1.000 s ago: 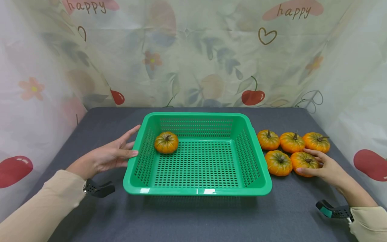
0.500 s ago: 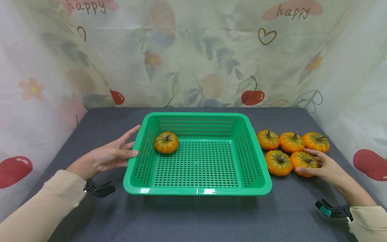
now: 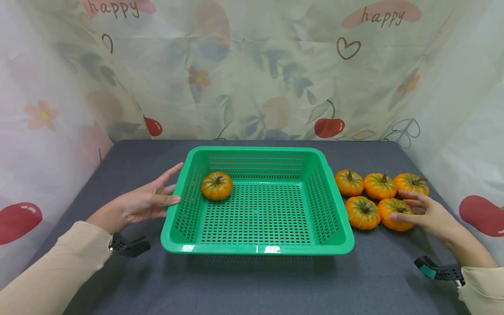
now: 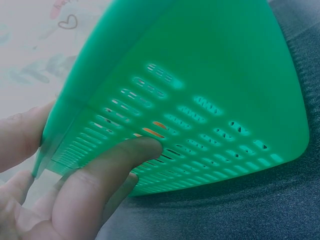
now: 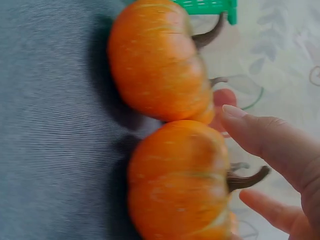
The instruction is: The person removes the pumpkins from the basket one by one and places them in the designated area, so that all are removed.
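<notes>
A green plastic basket (image 3: 256, 249) with slotted walls stands mid-table, holding one small orange pumpkin (image 3: 216, 186) near its left wall. At the basket's left side, my left hand (image 3: 143, 201) has its thumb over the rim and fingers against the outer wall, pinching the rim; the left wrist view shows those fingers (image 4: 135, 150) under it. My right hand (image 3: 429, 214) hovers spread at the front-right pumpkin (image 3: 387, 209). In the right wrist view, its thumb (image 5: 265, 135) and a finger show apart from the pumpkin (image 5: 175, 185), beside the dark stem.
Right of the basket, several more pumpkins sit close together in two rows, among them the front-left pumpkin (image 3: 363, 213) and the back-right pumpkin (image 3: 411, 183). A dark grey cloth covers the table (image 3: 256, 284). Printed curtains (image 3: 252, 87) enclose its back and sides.
My right hand has lifted slightly and shifted right, its thumb rising off the front-right pumpkin's side. The left hand, basket and pumpkins stay put.
</notes>
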`<action>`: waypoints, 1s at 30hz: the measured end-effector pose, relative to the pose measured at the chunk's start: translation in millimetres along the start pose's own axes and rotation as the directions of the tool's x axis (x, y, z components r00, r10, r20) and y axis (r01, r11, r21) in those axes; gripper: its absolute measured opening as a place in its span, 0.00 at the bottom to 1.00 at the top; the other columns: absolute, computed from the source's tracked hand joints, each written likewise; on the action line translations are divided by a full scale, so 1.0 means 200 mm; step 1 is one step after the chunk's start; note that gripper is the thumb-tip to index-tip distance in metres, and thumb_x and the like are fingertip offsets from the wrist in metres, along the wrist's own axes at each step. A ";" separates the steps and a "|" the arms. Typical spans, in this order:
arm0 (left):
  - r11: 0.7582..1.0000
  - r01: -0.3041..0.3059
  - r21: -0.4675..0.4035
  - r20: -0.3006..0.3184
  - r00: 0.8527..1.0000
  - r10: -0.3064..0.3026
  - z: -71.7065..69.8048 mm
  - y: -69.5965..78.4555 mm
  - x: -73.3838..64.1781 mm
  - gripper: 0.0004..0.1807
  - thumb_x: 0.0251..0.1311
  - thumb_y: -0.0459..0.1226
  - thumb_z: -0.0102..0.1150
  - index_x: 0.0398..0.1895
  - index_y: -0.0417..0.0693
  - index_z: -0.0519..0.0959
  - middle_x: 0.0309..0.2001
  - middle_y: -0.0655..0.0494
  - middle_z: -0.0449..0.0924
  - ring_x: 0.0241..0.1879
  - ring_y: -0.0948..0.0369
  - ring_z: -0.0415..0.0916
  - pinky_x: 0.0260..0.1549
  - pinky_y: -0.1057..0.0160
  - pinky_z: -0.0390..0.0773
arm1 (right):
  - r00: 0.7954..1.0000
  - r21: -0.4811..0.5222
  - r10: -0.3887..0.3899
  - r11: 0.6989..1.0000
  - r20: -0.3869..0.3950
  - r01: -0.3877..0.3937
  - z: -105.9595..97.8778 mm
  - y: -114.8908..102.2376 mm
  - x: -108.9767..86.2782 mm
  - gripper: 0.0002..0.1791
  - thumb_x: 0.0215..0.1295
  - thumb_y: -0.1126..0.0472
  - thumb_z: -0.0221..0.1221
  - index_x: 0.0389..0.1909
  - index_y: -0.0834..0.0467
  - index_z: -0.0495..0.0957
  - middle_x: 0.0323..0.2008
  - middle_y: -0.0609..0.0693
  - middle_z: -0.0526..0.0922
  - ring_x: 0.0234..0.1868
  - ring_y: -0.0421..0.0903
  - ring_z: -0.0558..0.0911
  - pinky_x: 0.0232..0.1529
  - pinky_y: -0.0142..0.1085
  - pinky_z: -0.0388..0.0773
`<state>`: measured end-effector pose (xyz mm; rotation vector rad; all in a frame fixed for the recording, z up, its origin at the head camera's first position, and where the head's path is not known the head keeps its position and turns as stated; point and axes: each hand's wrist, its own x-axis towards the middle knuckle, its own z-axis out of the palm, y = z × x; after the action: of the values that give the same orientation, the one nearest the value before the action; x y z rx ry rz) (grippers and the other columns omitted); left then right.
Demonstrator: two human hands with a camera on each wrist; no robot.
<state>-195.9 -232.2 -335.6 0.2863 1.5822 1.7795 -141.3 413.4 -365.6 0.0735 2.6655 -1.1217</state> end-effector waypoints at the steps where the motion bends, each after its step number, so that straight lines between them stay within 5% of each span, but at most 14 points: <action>1: 1.000 0.000 -0.001 0.001 1.000 0.000 0.00 0.00 0.00 0.54 0.67 0.27 0.51 0.75 0.79 0.28 0.78 0.41 0.30 0.58 0.51 0.77 0.54 0.43 0.76 | 1.000 0.001 -0.003 1.000 0.000 0.003 -0.01 -0.01 0.00 0.48 0.68 0.49 0.58 0.75 0.66 0.40 0.69 0.78 0.49 0.66 0.75 0.53 0.56 0.70 0.61; 11: 1.000 0.001 -0.012 0.009 1.000 -0.001 0.00 0.00 -0.01 0.54 0.68 0.27 0.51 0.74 0.79 0.27 0.78 0.42 0.29 0.57 0.51 0.77 0.54 0.44 0.77 | 0.998 0.014 -0.057 0.998 -0.035 0.058 -0.11 -0.09 0.01 0.42 0.71 0.50 0.55 0.77 0.54 0.42 0.71 0.71 0.51 0.66 0.70 0.57 0.56 0.69 0.63; 18: 1.000 0.002 -0.008 0.010 1.000 -0.002 0.00 0.01 0.00 0.53 0.68 0.27 0.51 0.74 0.79 0.27 0.78 0.42 0.28 0.58 0.51 0.77 0.54 0.44 0.77 | 0.982 0.069 -0.112 0.990 -0.154 0.124 -0.17 -0.28 0.01 0.40 0.70 0.52 0.56 0.76 0.35 0.45 0.75 0.58 0.51 0.72 0.67 0.52 0.65 0.68 0.53; 20: 1.000 0.003 -0.008 0.010 1.000 -0.003 0.00 0.01 0.00 0.53 0.68 0.27 0.51 0.74 0.79 0.27 0.78 0.41 0.29 0.58 0.51 0.77 0.54 0.44 0.77 | 0.972 0.055 -0.146 0.986 -0.182 0.158 -0.18 -0.36 0.01 0.39 0.71 0.52 0.55 0.75 0.34 0.45 0.75 0.53 0.52 0.74 0.62 0.53 0.72 0.49 0.59; 23: 1.000 0.005 -0.009 0.011 1.000 -0.005 0.00 0.01 0.00 0.53 0.68 0.27 0.50 0.74 0.79 0.27 0.78 0.41 0.29 0.57 0.51 0.77 0.54 0.44 0.77 | 0.956 0.023 -0.195 0.978 -0.218 0.205 -0.19 -0.49 0.00 0.38 0.71 0.53 0.55 0.75 0.34 0.47 0.74 0.48 0.55 0.74 0.54 0.57 0.56 0.21 0.69; 25: 1.000 0.005 -0.010 0.013 1.000 -0.005 0.00 0.01 0.00 0.53 0.68 0.27 0.50 0.74 0.79 0.27 0.78 0.42 0.29 0.57 0.51 0.77 0.54 0.44 0.77 | 0.945 0.011 -0.237 0.969 -0.226 0.246 -0.19 -0.58 0.00 0.38 0.71 0.53 0.55 0.75 0.35 0.47 0.74 0.49 0.56 0.73 0.49 0.60 0.42 0.14 0.68; 30: 1.000 0.005 -0.015 0.016 1.000 -0.005 0.00 0.01 0.00 0.53 0.68 0.27 0.50 0.74 0.79 0.27 0.78 0.42 0.29 0.57 0.51 0.77 0.54 0.45 0.77 | 0.925 0.067 -0.334 0.934 -0.178 0.350 -0.14 -0.81 0.01 0.37 0.71 0.58 0.55 0.75 0.36 0.49 0.73 0.47 0.59 0.71 0.45 0.63 0.46 0.15 0.71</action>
<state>-196.0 -232.5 -333.4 0.2889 1.5564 1.7797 -171.6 318.9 -233.9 -0.3099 2.8420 -1.4060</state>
